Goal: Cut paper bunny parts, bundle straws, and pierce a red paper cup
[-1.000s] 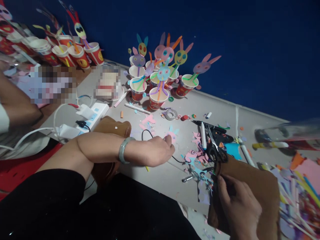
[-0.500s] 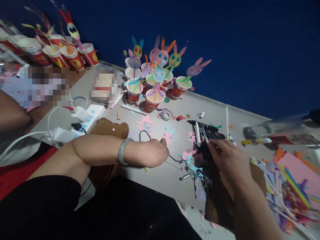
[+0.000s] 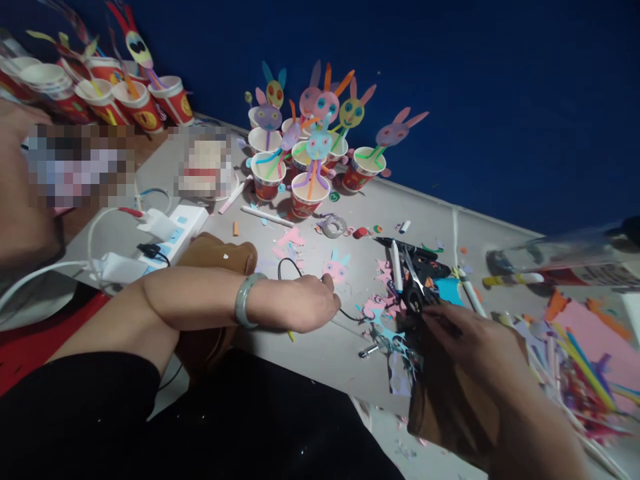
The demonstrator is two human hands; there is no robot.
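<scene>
My left hand (image 3: 307,303), with a pale green bangle on its wrist, is closed with its fingertips at the lower edge of a small pink rabbit-face cutout (image 3: 336,270) with light blue ears. A thin black cable (image 3: 352,316) runs beneath that hand. My right hand (image 3: 463,330) is slightly blurred, with its fingers apart, just beside the black handles of a pair of scissors (image 3: 416,277). The scissors lie among paper scraps (image 3: 385,323), next to a white marker (image 3: 397,267) and a black pen (image 3: 407,248).
Paper cups holding rabbit figures (image 3: 310,197) stand at the back; more cups (image 3: 173,103) are far left. A power strip (image 3: 183,227), tape roll (image 3: 334,227), clear bottle (image 3: 565,263) and pile of coloured sticks (image 3: 575,373) lie around. Another person's arm (image 3: 23,193) reaches in at left.
My right hand has drawn back down and to the right, leaving more of the scissors and a blue piece showing. My left hand stays nearly still. The other person's arm has moved further up.
</scene>
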